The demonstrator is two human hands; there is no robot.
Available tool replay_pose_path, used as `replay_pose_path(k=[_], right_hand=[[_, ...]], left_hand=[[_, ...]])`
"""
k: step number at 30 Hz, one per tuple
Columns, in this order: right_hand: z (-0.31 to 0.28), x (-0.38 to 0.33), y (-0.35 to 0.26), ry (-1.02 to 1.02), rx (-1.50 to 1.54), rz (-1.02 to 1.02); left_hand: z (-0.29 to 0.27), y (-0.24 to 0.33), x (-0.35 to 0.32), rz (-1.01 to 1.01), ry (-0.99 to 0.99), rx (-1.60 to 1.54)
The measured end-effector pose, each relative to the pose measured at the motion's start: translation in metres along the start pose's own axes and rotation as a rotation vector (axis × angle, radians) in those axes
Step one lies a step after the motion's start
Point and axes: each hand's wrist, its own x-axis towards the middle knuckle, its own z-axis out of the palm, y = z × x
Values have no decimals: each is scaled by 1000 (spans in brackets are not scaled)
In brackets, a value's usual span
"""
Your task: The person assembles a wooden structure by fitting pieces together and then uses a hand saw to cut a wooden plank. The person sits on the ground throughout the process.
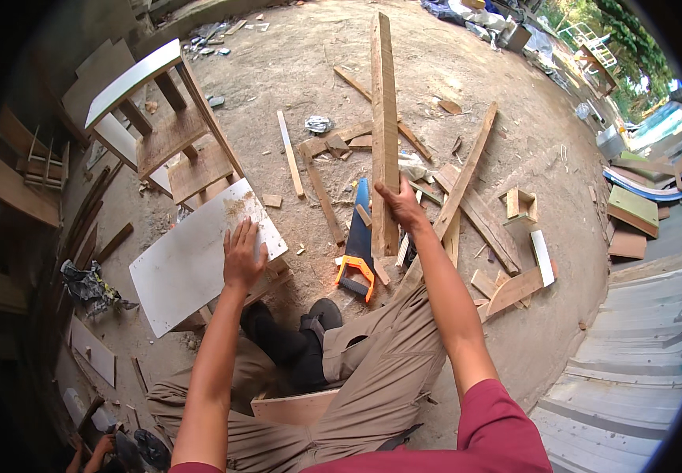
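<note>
1. Wood fills my head view: I see my right hand (401, 206) closed around a long wooden plank (384, 130), gripping it near its lower end. The plank stands nearly upright from the dirt ground (506, 118), running away from me toward the top of the frame. It is pale brown, rough-sawn, narrow and straight, with darker weathered streaks along its face.
2. My left hand (243, 256) lies open, fingers spread, flat on a white board (191, 264). That board is a pale rectangular panel, tilted, with a dusting of sawdust near its far corner, and it rests on some wooden pieces below.
3. Between my two hands, a handsaw (359, 236) with a blue blade and an orange handle lies on the ground, just beside the plank's foot.
4. Offcuts and slats (479, 213) are scattered past the plank, on my right.
5. An unfinished wooden stool frame (163, 118) with a white top lies on its side beyond the white board.
6. My bent knee in khaki trousers (388, 355) and a black shoe (321, 315) sit low in the frame, near the saw handle.
</note>
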Motion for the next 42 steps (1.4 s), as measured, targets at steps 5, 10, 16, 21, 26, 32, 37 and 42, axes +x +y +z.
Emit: replay_pose_path(k=[5, 10, 16, 21, 26, 32, 37, 42], right_hand=[[32, -130, -11, -225, 549, 102], [86, -206, 29, -306, 767, 208], [183, -271, 29, -182, 327, -35], [207, -277, 32, -212, -39, -253], [212, -269, 44, -398, -441, -443], [196, -248, 31, -263, -1170, -674], [196, -233, 20, 158, -965, -771], [192, -236, 48, 301, -799, -801]], left_hand=[[-16, 27, -25, -10, 244, -432], [-65, 71, -66, -324, 287, -895], [-105, 49, -103, -421, 192, -1361], [-183, 52, -105, -351, 241, -1723], [-215, 20, -113, -457, 471, -1768], [-164, -31, -159, -903, 865, -1726], [-137, -27, -169, -1203, 991, -1801], [-118, -23, -143, -1259, 1061, -1950]])
